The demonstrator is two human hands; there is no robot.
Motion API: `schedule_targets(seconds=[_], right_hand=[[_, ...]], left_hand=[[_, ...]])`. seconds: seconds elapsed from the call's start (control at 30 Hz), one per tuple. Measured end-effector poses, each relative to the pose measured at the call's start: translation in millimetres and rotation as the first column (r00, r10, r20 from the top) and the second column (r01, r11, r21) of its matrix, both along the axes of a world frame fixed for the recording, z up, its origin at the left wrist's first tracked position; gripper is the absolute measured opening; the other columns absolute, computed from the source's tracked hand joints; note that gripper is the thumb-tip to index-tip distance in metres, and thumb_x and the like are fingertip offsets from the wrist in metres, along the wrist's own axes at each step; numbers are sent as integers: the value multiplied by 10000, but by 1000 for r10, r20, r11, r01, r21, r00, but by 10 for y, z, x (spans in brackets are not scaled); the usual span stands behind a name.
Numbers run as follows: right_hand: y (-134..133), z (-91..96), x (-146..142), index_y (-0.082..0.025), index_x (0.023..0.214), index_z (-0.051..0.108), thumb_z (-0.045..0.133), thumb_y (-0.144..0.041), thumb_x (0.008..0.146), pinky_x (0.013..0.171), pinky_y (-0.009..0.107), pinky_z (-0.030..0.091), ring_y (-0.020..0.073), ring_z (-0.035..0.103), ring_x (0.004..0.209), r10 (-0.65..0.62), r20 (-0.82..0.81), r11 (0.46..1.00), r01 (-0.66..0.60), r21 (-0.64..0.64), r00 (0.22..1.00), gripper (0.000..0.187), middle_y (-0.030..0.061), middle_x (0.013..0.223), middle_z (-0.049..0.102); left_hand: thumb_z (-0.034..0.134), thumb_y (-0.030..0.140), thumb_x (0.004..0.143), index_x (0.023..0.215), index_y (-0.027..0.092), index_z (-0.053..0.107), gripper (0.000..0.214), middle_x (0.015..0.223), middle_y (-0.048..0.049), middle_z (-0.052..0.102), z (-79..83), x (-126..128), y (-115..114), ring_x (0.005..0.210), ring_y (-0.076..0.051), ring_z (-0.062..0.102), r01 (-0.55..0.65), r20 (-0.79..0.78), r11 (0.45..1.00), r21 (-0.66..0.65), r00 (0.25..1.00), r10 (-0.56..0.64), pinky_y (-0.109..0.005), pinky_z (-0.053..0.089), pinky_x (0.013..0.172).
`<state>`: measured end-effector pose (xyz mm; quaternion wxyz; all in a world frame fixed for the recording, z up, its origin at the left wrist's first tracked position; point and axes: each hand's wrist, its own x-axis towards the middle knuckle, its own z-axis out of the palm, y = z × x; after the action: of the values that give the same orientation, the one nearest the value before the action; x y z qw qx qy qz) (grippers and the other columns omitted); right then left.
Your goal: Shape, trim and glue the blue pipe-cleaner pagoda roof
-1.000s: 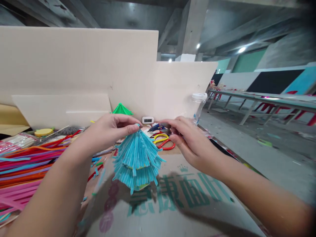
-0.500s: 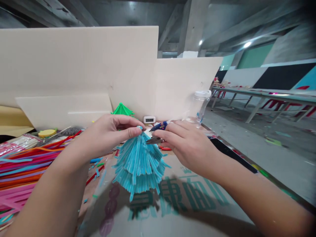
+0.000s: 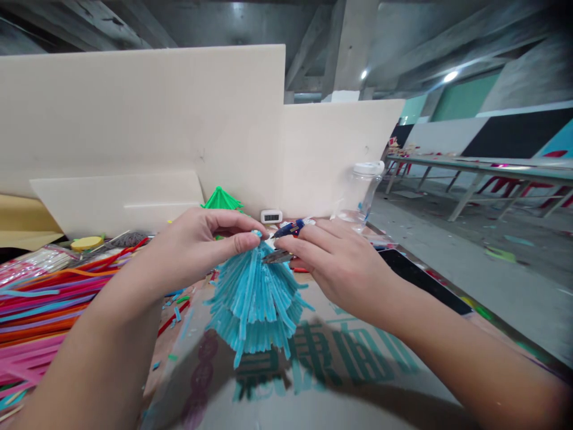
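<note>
A light-blue layered cone (image 3: 259, 298), built of fuzzy pipe-cleaner strips, is held up by its tip above the printed cardboard (image 3: 358, 382). My left hand (image 3: 208, 239) pinches that tip between thumb and fingers. From the other side, my right hand (image 3: 340, 260) is closed around a pointed metal tool (image 3: 278, 257), whose point is at the cone's upper right side; its exact kind is partly hidden by my fingers. A dark-blue pointed piece (image 3: 289, 229) shows just above my right fingers, and I cannot tell whether it belongs to the same tool.
Colourful pipe cleaners (image 3: 49, 316) are heaped at left, with small cut bits (image 3: 178, 313) beside the cardboard. Behind stand a green cone (image 3: 220, 199), a small digital clock (image 3: 271, 216) and a clear bottle (image 3: 362, 194), before white boards (image 3: 147, 113). A black flat object (image 3: 423, 280) lies right.
Both hands stay almost in place. The cone has turned or tilted slightly, and the metal tool's point has shifted a little left against it.
</note>
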<state>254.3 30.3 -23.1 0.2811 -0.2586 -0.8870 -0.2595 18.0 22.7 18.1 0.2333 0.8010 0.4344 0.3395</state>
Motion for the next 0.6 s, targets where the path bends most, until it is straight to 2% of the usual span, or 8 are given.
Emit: schedule_targets(seconds=[0.43,0.6], right_hand=[[-21,43,31,-188,1117,601,337,-204,986,732,338,374,199,505,839,33,17,998,-34,59,999,295,56,858,617],[-39,97,64,-170,1134,600,370,-163,966,751,330,372,197,506,868,51,8,998,-51,20,999,285,65,906,619]], left_hand=[[632,398,836,967,246,738,227,956,12,739,-12,7,-3,872,-181,667,34,-31,999,29,999,-34,-250,520,749],[617,404,848,976,230,737,248,959,-6,738,10,11,-22,874,-187,666,49,-43,999,20,998,-48,-261,519,759]])
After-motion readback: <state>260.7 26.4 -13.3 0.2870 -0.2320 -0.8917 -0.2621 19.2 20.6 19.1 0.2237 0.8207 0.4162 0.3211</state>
